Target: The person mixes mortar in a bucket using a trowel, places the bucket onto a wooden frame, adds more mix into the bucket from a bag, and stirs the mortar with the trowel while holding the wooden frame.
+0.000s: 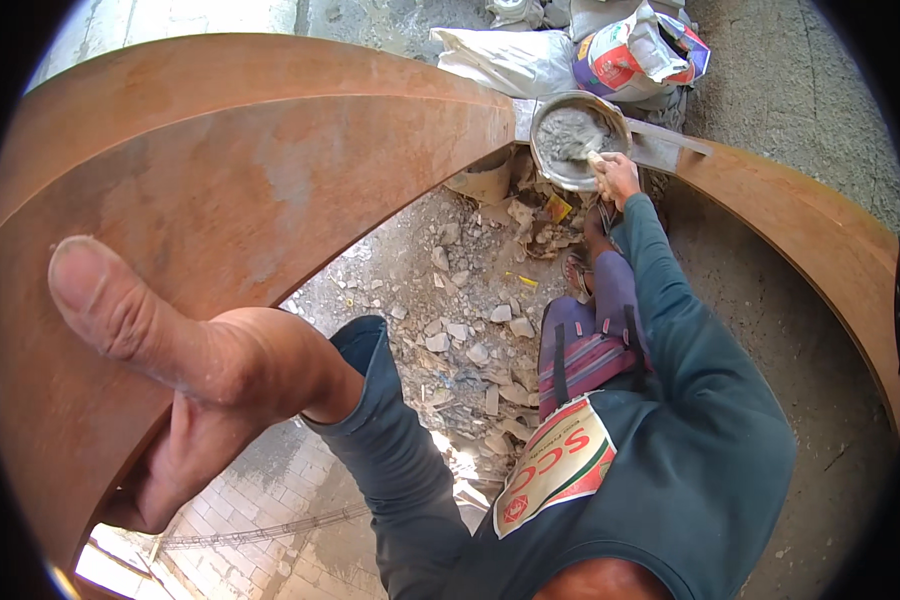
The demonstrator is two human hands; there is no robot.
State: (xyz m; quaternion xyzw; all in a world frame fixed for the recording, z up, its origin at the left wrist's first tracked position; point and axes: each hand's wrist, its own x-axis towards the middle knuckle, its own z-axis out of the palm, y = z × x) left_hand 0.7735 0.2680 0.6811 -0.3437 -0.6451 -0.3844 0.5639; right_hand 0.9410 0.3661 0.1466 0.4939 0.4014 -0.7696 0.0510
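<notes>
In the upper middle, my right hand [619,178] is closed on the short pale handle of a trowel [596,158]. Its blade is sunk out of sight in wet grey mortar [566,131], inside a round metal bucket [624,115]. The bucket sits at the joint between rusty steel beams. Close by at the left, my left hand [215,385] grips the lower edge of a wide, rusty brown steel beam [300,170]. The thumb lies stretched over the beam's face. The other fingers curl at the edge, their tips partly hidden.
A narrower steel beam [800,195] curves away right. Beyond the bucket lie a white sack [510,60] and an open printed bag [630,55]. Broken stones and rubble [460,330] cover the ground below the beams. Paving bricks [260,510] show at lower left.
</notes>
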